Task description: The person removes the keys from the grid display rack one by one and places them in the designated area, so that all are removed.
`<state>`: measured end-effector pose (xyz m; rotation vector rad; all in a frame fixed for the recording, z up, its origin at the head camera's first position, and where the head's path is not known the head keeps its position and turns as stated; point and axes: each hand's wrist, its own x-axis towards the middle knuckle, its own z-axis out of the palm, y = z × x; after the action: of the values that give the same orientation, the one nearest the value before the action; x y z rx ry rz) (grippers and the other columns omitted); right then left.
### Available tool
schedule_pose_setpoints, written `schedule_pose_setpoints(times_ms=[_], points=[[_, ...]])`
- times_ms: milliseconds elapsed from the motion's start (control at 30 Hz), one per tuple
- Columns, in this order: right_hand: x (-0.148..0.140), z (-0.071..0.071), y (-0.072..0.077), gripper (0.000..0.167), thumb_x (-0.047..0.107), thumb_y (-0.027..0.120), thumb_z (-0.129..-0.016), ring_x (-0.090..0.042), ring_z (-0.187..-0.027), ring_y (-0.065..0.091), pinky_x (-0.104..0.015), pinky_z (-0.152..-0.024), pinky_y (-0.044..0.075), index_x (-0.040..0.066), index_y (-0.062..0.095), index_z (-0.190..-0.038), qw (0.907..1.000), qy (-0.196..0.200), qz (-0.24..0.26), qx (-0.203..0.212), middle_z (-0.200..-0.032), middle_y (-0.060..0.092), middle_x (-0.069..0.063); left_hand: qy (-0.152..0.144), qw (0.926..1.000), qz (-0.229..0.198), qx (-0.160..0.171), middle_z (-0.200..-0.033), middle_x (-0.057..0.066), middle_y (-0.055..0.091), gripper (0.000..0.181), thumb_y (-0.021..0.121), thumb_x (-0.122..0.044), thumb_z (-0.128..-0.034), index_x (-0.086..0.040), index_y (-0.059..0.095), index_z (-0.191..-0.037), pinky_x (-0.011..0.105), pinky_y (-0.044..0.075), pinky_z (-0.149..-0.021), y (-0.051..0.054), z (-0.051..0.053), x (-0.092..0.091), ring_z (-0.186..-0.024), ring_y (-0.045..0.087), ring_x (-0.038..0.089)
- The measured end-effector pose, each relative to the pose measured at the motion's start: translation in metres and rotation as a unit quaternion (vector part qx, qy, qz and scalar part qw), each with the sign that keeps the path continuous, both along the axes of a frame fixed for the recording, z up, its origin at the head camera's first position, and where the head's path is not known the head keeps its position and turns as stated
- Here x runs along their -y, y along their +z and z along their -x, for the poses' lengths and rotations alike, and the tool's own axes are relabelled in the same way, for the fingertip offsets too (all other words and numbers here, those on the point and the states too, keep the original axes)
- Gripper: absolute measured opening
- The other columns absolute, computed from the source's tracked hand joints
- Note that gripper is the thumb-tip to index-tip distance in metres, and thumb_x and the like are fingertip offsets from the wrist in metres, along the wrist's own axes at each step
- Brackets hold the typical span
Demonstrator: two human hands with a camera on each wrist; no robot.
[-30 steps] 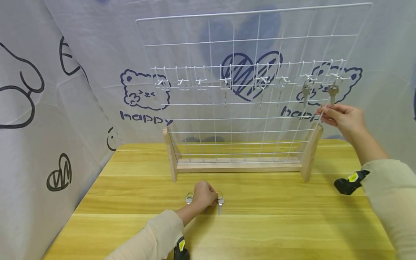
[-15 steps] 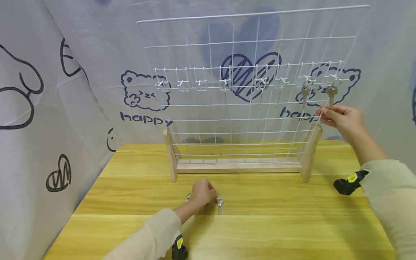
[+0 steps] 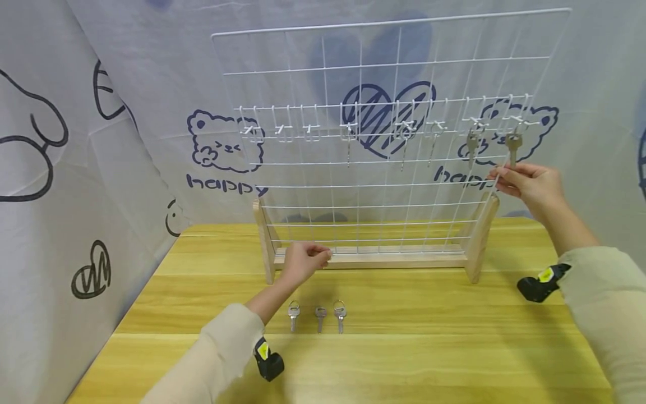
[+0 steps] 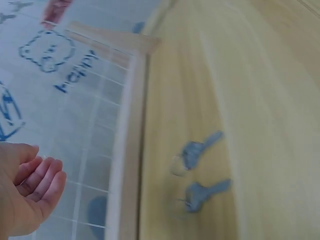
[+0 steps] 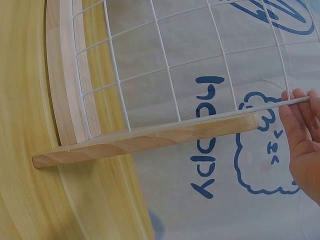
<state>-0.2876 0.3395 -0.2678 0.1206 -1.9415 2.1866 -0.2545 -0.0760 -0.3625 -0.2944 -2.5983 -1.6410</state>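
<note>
Above the table, just in front of the rack's wooden base, my left hand [image 3: 303, 262] hangs with its fingers loosely bent and no object visible in it; the left wrist view shows this hand [image 4: 27, 187] palm side. Three silver keys lie in a row below it: a left key [image 3: 294, 315], a middle key [image 3: 320, 317] and a right key [image 3: 340, 317]. My right hand [image 3: 537, 188] pinches the side wire of the white grid rack [image 3: 393, 23], also seen in the right wrist view [image 5: 302, 135]. Several keys hang from its right-hand hooks, one [image 3: 513, 147] just above that hand.
Three hooks on the left, such as the leftmost hook [image 3: 249, 131], hold no keys. The rack's wooden feet, left [image 3: 264, 241] and right [image 3: 481, 238], stand near the back of the wooden table [image 3: 429, 348]. A cloth with drawings [image 3: 131, 168] hangs behind.
My left hand has moved up and away from the keys on the table, uncovering the middle one. The right hand keeps its grip on the rack's side wire.
</note>
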Motion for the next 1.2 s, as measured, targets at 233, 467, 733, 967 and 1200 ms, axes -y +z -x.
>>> schedule_pose_setpoints(times_ms=[233, 467, 733, 967, 1200], points=[[0.000, 0.000, 0.000, 0.003, 0.013, 0.070, -0.079, -0.005, -0.071, 0.069, -0.016, -0.065, 0.057, 0.012, 0.072, -0.080, 1.0000, -0.001, 0.003, 0.006, -0.076, 0.072, 0.005, 0.015, 0.9964, -0.083, -0.003, -0.092, 0.024, 0.068, 0.019, 0.064, -0.009, -0.0866, 0.006, 0.067, -0.098, 0.027, 0.060, -0.071, 0.030, 0.005, 0.001, -0.074, 0.068, 0.021], [-0.001, 0.001, -0.001, 0.004, 0.014, 0.069, -0.080, -0.004, -0.071, 0.068, -0.015, -0.065, 0.057, 0.014, 0.073, -0.081, 1.0000, -0.002, -0.004, 0.004, -0.076, 0.072, 0.006, 0.017, 0.9910, -0.124, -0.046, -0.097, 0.023, 0.068, 0.020, 0.064, -0.008, -0.0864, 0.006, 0.066, -0.100, 0.021, 0.058, -0.068, 0.059, 0.009, -0.001, -0.074, 0.067, 0.017], [-0.001, 0.001, -0.001, 0.004, 0.013, 0.069, -0.081, -0.006, -0.073, 0.068, -0.016, -0.066, 0.057, 0.013, 0.072, -0.082, 1.0000, 0.000, 0.002, 0.005, -0.077, 0.072, 0.005, 0.037, 0.9833, -0.158, -0.083, -0.100, 0.023, 0.068, 0.022, 0.066, -0.008, -0.0857, 0.006, 0.066, -0.102, 0.030, 0.059, -0.076, 0.094, 0.010, -0.008, -0.071, 0.065, 0.007], [-0.002, 0.001, -0.001, 0.004, 0.013, 0.069, -0.081, -0.006, -0.073, 0.069, -0.016, -0.066, 0.057, 0.013, 0.072, -0.083, 0.9999, 0.006, 0.005, 0.008, -0.077, 0.073, 0.005, 0.049, 0.9774, -0.154, -0.136, -0.105, 0.019, 0.068, 0.025, 0.068, -0.011, -0.0843, 0.005, 0.066, -0.104, 0.020, 0.057, -0.077, 0.125, 0.012, -0.021, -0.087, 0.066, 0.020], [-0.002, 0.002, -0.001, 0.004, 0.010, 0.068, -0.081, -0.007, -0.073, 0.069, -0.017, -0.066, 0.057, 0.011, 0.072, -0.082, 0.9997, 0.017, 0.016, -0.003, -0.077, 0.073, 0.003, 0.068, 0.9758, -0.127, -0.165, -0.105, 0.018, 0.069, 0.026, 0.069, -0.011, -0.0835, 0.004, 0.066, -0.104, 0.022, 0.056, -0.083, 0.146, 0.018, -0.032, -0.096, 0.067, 0.025]])
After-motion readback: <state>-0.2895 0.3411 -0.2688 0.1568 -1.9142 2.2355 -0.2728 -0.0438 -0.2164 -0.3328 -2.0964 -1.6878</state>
